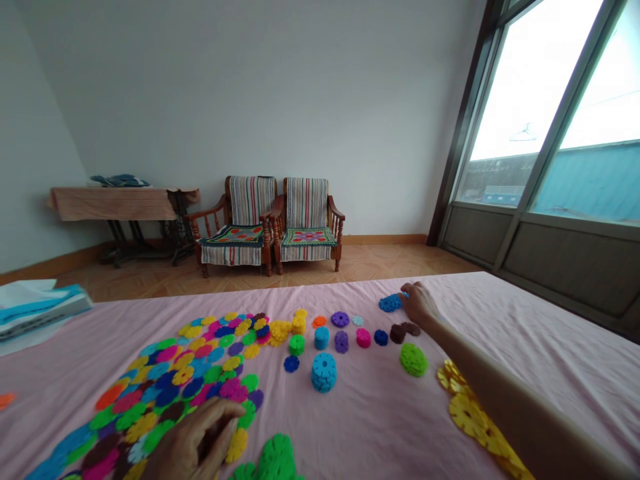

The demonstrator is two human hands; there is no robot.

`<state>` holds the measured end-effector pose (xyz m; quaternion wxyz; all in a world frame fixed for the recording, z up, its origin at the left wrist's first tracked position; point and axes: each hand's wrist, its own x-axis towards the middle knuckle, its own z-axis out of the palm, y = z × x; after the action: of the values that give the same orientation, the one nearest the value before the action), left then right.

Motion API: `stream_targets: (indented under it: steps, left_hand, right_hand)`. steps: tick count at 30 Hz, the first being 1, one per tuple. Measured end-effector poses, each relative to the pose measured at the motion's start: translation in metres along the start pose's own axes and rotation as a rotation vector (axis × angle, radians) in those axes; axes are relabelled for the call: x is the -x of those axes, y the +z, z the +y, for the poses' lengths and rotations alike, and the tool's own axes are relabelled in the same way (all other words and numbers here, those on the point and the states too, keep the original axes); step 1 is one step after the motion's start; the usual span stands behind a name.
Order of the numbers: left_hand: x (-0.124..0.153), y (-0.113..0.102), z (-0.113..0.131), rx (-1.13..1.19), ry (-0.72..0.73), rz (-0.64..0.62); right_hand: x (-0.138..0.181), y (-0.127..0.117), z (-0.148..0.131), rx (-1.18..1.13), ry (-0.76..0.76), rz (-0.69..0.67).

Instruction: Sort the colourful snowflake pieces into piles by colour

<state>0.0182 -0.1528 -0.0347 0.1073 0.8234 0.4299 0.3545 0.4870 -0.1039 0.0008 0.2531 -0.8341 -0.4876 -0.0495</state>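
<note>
My left hand (200, 437) is low over a spread of flower-edged plastic discs (183, 375) in many colours. Its fingers are curled, thumb and forefinger close together, and I cannot make out anything between them. Out at the far right, my right hand (419, 303) has its bent fingers on a blue disc (403, 296) beside a pile of blue discs (389, 304). Small single-colour stacks stand mid-table: light blue (324, 373), green (297, 345), pink (363, 338) and purple (341, 342). Brown discs (398, 333) and a lime-green stack (414, 360) lie nearer my right forearm.
Yellow discs (470, 417) run in a row beneath my right forearm. Green discs (277, 459) sit at the near edge. A tissue pack (45, 310) lies at the left on the pink cloth (380, 427). Two wooden armchairs (305, 213) stand beyond the table.
</note>
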Motion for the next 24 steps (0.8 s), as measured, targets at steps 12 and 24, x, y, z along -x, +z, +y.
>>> stream_targets:
  steps: [12,24]
  left_hand:
    - [-0.005,-0.002,0.004,-0.018,0.013,0.01]
    - [0.001,0.003,-0.003,0.032,-0.068,-0.065]
  right_hand:
    - [0.03,-0.09,0.044,-0.329,0.045,0.384]
    - [0.088,-0.071,0.035,-0.293,-0.264,-0.246]
